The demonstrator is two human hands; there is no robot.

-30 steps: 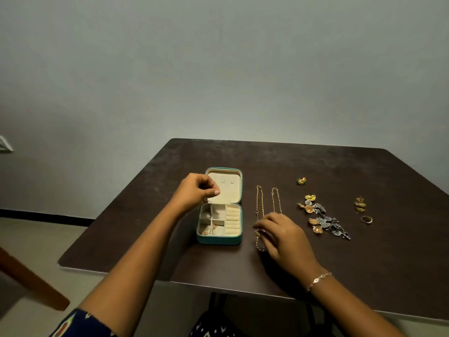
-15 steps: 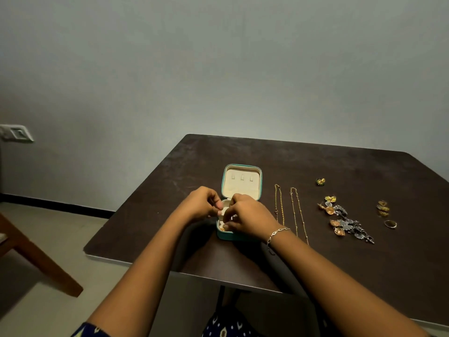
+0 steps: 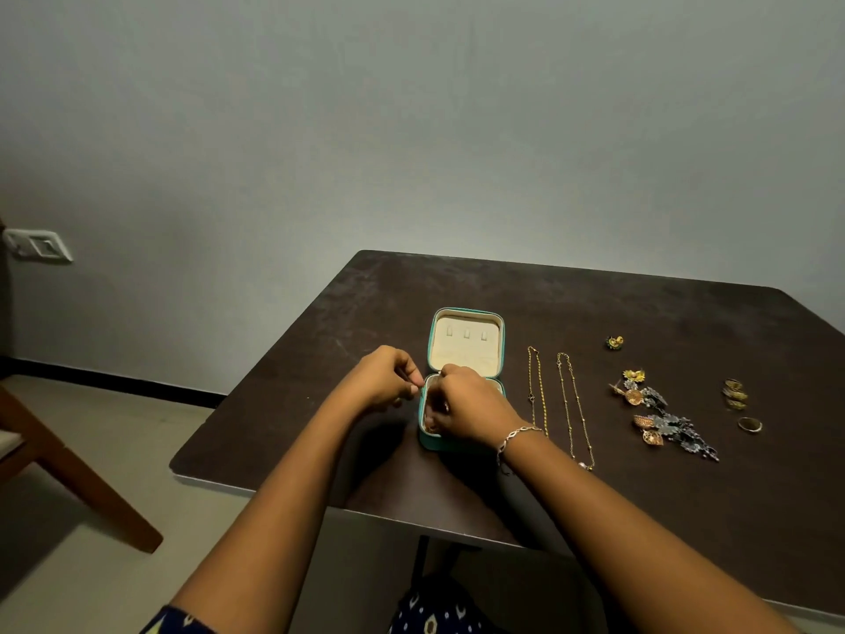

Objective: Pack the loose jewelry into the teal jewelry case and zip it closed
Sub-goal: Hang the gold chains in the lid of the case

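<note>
The teal jewelry case (image 3: 500,354) lies open on the dark table (image 3: 594,304), its cream lid tilted back. My right hand (image 3: 471,407), a bracelet on its wrist, covers the case's base with the fingers curled down into the compartments; what they touch is hidden. My left hand (image 3: 386,377) hovers just left of the case with its fingertips pinched on something tiny. Two gold chains (image 3: 571,404) lie stretched out to the right of the case. Further right are a cluster of earrings (image 3: 663,416), a small gold stud (image 3: 615,342) and several rings (image 3: 736,398).
The table's near edge (image 3: 320,498) runs just below my forearms. A wooden chair leg (image 3: 87,491) stands on the floor at the left. A wall switch (image 3: 39,243) is on the left wall.
My right hand left the lower ends of the gold chains and moved left onto the case's base, meeting my left hand. Both chains stay on the table. The view shifted left.
</note>
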